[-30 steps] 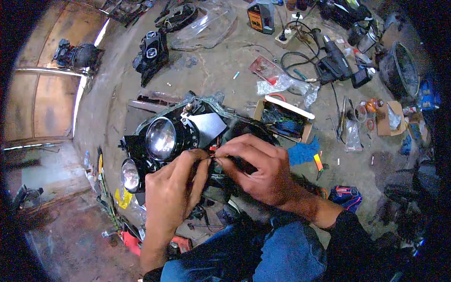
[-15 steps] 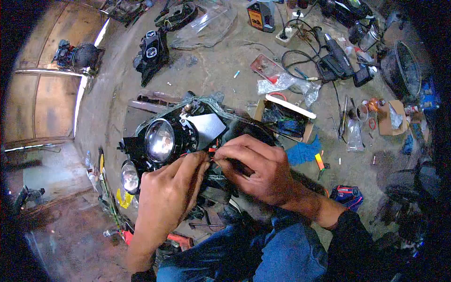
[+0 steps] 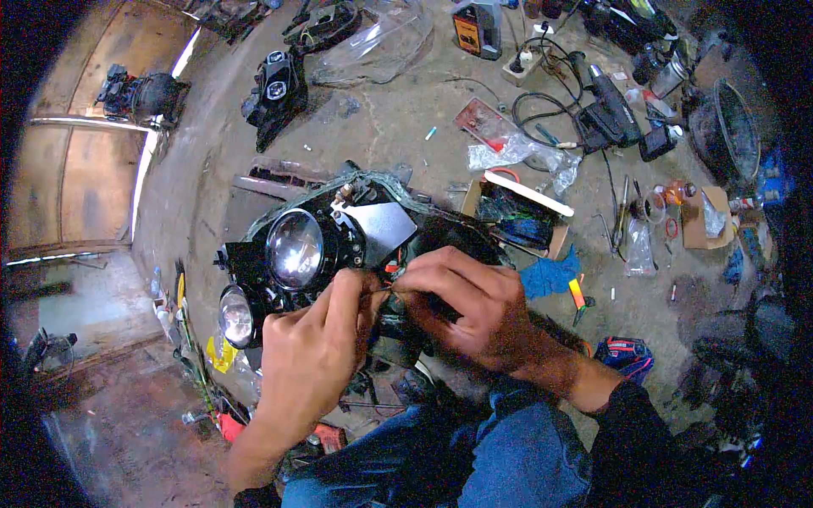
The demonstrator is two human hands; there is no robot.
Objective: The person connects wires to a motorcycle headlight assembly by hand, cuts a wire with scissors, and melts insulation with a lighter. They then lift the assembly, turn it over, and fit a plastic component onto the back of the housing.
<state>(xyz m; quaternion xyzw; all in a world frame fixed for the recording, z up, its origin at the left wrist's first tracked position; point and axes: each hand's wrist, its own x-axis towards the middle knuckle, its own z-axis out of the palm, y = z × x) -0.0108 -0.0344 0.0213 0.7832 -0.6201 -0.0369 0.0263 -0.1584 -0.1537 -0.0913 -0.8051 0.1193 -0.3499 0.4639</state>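
Note:
A black motorcycle headlight housing lies before me, with a large round projector lens (image 3: 295, 250) and a smaller lens (image 3: 236, 317) at its left. A flat silvery plate (image 3: 383, 230) sticks up beside the large lens. My left hand (image 3: 312, 351) is closed in a pinch, just below that lens. Facing it, my right hand (image 3: 470, 309) pinches too, its fingertips almost touching the left ones. Between them a short stretch of thin wire (image 3: 389, 289) shows; the rest is hidden by fingers. A small orange-red piece (image 3: 393, 268) sits just above the fingertips.
An open cardboard box (image 3: 555, 241) with a dark part stands to the right, near a blue cloth (image 3: 549, 273). Further back lie a heat gun (image 3: 611, 102), a power strip (image 3: 520, 66) with cables, a bottle (image 3: 476, 30) and another headlight unit (image 3: 276, 97). Red-handled tool (image 3: 329, 438) lies below.
Both hands stay pinched together over the housing and have shifted slightly. The left wrist and fingers have turned a little more upright. The whole view has moved slightly.

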